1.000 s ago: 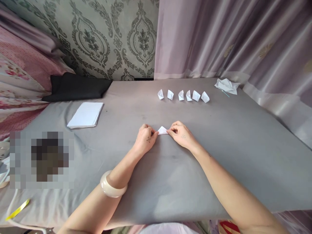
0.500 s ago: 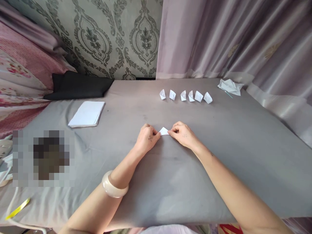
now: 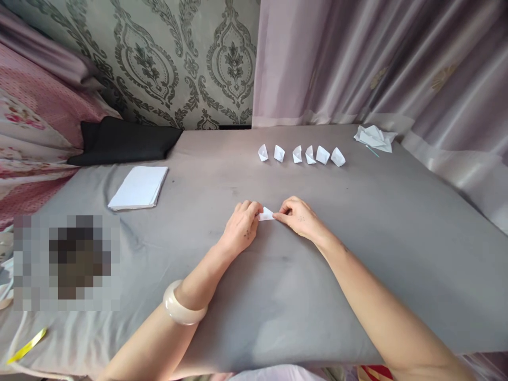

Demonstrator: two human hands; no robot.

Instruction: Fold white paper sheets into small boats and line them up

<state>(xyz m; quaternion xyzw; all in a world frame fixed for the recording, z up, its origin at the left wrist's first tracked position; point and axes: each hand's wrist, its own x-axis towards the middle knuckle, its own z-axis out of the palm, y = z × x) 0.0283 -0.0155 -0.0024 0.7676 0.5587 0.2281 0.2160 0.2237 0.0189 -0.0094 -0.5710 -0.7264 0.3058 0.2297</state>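
Observation:
A small folded white paper (image 3: 267,214), triangular in outline, lies low over the grey cloth between my two hands. My left hand (image 3: 242,225) is closed on its left corner, the fingers covering part of that side. On the right corner, my right hand (image 3: 298,216) pinches the paper between thumb and forefinger. Beyond my hands, several small folded paper pieces (image 3: 323,155) stand in a loose row. A pale bangle (image 3: 184,304) circles my left forearm.
A stack of white paper (image 3: 138,187) lies on the left, in front of a folded black cloth (image 3: 130,140). Crumpled white paper (image 3: 375,138) sits at the far right by the curtain. A yellow strip (image 3: 27,345) and a pixelated patch (image 3: 79,262) are at the near left.
My left hand has shifted its fingers up over the left side of the folded paper, covering more of it. My right hand keeps its pinch. The view has shifted slightly.

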